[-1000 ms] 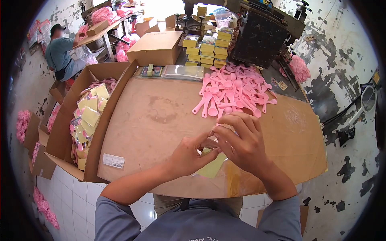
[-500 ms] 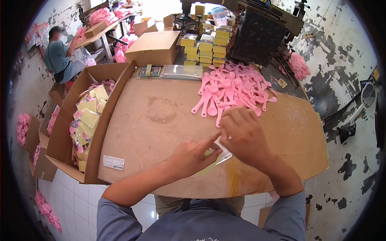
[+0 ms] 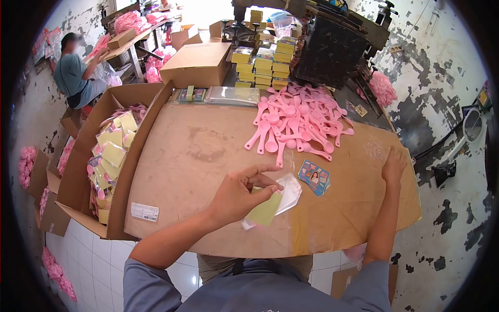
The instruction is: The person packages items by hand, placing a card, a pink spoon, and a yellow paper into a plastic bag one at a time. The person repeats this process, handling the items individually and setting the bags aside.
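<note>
Head view: left hand (image 3: 235, 191) holds a clear bag (image 3: 291, 194) and a yellow card (image 3: 264, 209) in a thumb pinch above the cardboard-covered surface (image 3: 176, 174), near the middle of its front edge; whether the card lies wholly inside the bag, cannot tell. Right hand (image 3: 395, 165) is well apart, at the right edge toward the far right corner, fingers loosely bent; cannot tell if they grip anything. Printed cards (image 3: 314, 177) lie fanned just beside the bag; pink spoons (image 3: 293, 122) are heaped toward the far edge. Open carton (image 3: 118, 210) stands along the left edge, bagged packs inside. Step in hand, as judged: bag and card steadied one-handed while the right is away. Next move seems to call for a steady left pinch, bag mouth kept reachable, and the right hand brought back to it.
</note>
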The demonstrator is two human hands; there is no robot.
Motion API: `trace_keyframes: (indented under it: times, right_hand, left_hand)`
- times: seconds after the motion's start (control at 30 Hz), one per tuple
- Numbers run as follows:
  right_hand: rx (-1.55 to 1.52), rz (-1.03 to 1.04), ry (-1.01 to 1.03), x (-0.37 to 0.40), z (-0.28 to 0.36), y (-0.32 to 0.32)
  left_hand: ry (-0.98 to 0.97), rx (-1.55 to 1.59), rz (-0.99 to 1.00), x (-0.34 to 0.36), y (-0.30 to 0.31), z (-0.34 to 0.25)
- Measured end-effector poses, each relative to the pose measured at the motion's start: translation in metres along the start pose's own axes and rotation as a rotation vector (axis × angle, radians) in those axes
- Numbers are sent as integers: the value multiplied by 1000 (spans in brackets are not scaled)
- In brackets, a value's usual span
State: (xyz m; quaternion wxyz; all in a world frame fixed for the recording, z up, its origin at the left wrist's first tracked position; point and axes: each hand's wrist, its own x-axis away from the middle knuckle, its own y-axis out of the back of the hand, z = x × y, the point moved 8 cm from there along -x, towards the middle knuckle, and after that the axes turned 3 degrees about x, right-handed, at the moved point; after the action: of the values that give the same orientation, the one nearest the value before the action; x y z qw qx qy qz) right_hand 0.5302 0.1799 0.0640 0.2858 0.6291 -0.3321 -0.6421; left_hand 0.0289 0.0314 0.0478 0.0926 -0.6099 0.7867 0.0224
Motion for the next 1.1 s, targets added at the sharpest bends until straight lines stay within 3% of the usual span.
trace_keyframes:
  times: [0.03, 0.13, 0.2, 0.27, 0.33, 0.4, 0.5, 0.57, 0.77, 1.1]
  right_hand:
    - [342, -113, 62, 9, 22, 13]
    - [-68, -22, 32, 14, 88, 63]
    - [-462, -22, 164, 23, 151, 89]
    - [-739, 166, 361, 46, 217, 101]
    - [-1108, 586, 358, 73, 278, 102]
    - [-1282, 681, 448, 94, 317, 106]
    - [-1507, 1007, 243, 110, 335, 76]
    - [-1586, 1027, 222, 106, 334, 68]
    - [-1679, 1029, 100, 102, 320, 58]
    - [-1786, 972, 80, 102, 307, 45]
  left_hand:
    - [30, -15, -2, 1, 0, -1]
    - [89, 47, -42, -2, 3, 6]
    - [101, 102, -49, -4, 1, 11]
    - [90, 135, -44, -5, -1, 13]
    - [101, 94, -42, -5, 0, 20]
    - [110, 71, -36, -4, 0, 23]
    - [79, 80, -24, -3, 3, 20]
    - [0, 112, -28, -5, 7, 17]
    - [115, -4, -27, -8, 16, 27]
    - [-124, -233, -64, -9, 19, 18]
